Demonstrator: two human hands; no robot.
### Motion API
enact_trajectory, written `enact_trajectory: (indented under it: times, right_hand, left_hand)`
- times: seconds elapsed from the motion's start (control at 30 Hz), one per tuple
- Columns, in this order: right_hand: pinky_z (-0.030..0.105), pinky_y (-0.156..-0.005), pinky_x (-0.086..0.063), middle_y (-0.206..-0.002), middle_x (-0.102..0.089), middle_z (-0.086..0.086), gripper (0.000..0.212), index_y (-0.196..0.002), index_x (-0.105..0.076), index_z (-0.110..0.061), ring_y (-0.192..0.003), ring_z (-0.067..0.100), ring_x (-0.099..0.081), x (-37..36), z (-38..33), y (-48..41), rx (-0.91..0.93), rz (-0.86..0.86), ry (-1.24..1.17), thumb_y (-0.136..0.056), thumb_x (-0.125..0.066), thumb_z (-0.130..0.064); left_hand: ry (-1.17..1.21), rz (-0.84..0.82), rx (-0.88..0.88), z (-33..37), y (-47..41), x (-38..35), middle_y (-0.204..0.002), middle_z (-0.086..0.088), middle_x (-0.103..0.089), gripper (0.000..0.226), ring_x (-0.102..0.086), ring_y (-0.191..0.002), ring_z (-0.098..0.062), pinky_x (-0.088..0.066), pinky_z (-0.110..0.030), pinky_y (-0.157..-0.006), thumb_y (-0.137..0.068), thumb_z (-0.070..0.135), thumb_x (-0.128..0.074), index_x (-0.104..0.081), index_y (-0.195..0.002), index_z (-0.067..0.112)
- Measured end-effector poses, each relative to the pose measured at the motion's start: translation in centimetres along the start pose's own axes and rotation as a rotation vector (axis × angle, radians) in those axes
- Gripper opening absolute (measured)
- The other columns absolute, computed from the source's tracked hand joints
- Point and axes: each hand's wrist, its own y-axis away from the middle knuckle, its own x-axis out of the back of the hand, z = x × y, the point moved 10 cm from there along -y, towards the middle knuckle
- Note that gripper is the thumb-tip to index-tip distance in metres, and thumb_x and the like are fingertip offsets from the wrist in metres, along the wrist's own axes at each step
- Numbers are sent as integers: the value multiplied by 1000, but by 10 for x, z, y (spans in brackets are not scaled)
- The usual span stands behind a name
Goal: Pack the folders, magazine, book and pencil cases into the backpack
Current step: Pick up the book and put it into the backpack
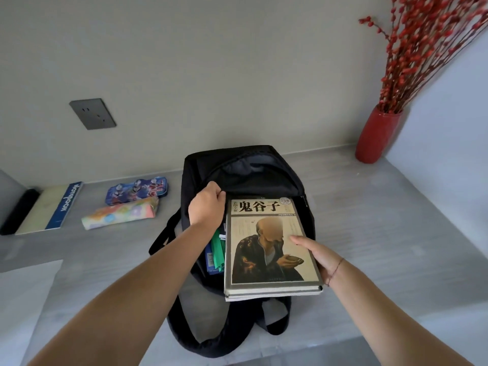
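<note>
While my left hand [207,204] pinches the left edge of the backpack's [248,175] opening, fingers curled shut around the black fabric, my right hand [315,253] grips the book [269,247] by its right edge, thumb lying flat on the cover and fingers hidden underneath. That book, with its tan cover, seated robed figure and big black characters across the top, sits directly at nine o'clock from my right hand and at about four o'clock from my left, which is just beside its top left corner. Its far end pokes into the mouth of the bag; its near end sticks out toward me above the black straps [229,336]. A thinner volume seems to lie under it, though I cannot tell what it is. Green and blue folders [216,253] already stand inside the bag, wedged between my left wrist and the book's left side.

Off at ten o'clock from my left hand, well apart on the grey desk [383,233], lie two pencil cases touching each other: a blue one [137,191] with cartoon heroes nearer the wall and a pastel one [121,213] nearer me. Farther out at nine o'clock lies a magazine [50,207] with a blue spine strip. At one o'clock, in the far corner, stands a red vase [376,136] of red branches.
</note>
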Motion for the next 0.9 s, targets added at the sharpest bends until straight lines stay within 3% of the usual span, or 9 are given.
enact_trajectory:
  times: [0.1,0.23,0.33,0.53,0.6,0.67,0.7,0.77,0.9]
  right_hand:
    - [41,-82,-54,-99,-74,15,52,-113,-64,-14,-93,31,-69,3,-20,-13,-5,46,50,-76,-68,-49]
    - [33,-69,-55,-87,-76,11,43,-102,-68,-16,-78,26,-73,0,-39,-27,-6,54,92,-76,-68,-50]
    - [34,-71,-54,-81,-76,10,37,-92,-69,-17,-72,25,-73,-1,-57,-36,8,79,126,-77,-66,-50]
    - [27,-54,-56,-65,-74,8,32,-88,-66,-11,-54,20,-71,-9,-94,-59,37,152,103,-79,-69,-42]
    - [29,-67,-58,-83,-75,12,45,-110,-62,-7,-72,23,-72,-5,-113,-67,103,247,202,-83,-65,-43]
    - [34,-92,-46,-120,-61,14,61,-131,-50,-7,-104,28,-59,-5,-130,-68,184,354,413,-85,-59,-47]
    - [33,-93,-39,-127,-55,13,63,-134,-48,-8,-108,28,-53,-7,-133,-66,224,372,473,-87,-57,-47]
    - [31,-91,-36,-126,-54,10,59,-137,-45,-12,-112,27,-51,-9,-129,-62,301,378,501,-88,-57,-43]
    - [36,-97,-44,-120,-57,8,55,-137,-38,-21,-110,27,-55,-4,-112,-51,374,358,507,-88,-58,-37]
  left_hand:
    - [-118,-76,-110,12,-2,-3,-87,-3,-63,11,-57,-73,-20,-42,-32,-56,-92,23,-51,-49,-100,16]
    - [-223,-164,-217,23,2,-16,-113,-6,-62,32,-60,-96,-27,-45,-35,-68,-90,19,-56,-49,-121,17]
    - [-288,-187,-299,36,2,-24,-117,-5,-61,37,-60,-100,-29,-50,-39,-77,-90,25,-56,-49,-126,20]
    - [-342,-166,-374,47,0,-30,-120,-4,-63,42,-60,-106,-29,-51,-39,-83,-93,28,-52,-47,-134,24]
    - [-342,-164,-375,47,-2,-29,-119,-5,-64,42,-60,-106,-29,-50,-40,-83,-94,27,-51,-46,-135,25]
    - [-337,-163,-369,46,-1,-26,-119,-5,-64,41,-60,-106,-29,-50,-40,-83,-94,27,-50,-46,-135,25]
    - [-332,-169,-364,45,-1,-26,-119,-4,-64,41,-60,-106,-29,-50,-40,-83,-94,26,-50,-46,-135,25]
    - [-314,-174,-355,42,1,-26,-118,-4,-65,41,-61,-106,-28,-50,-39,-83,-94,26,-50,-47,-135,25]
    - [-298,-180,-359,43,4,-29,-118,-4,-65,41,-61,-104,-28,-51,-38,-83,-94,26,-50,-45,-135,27]
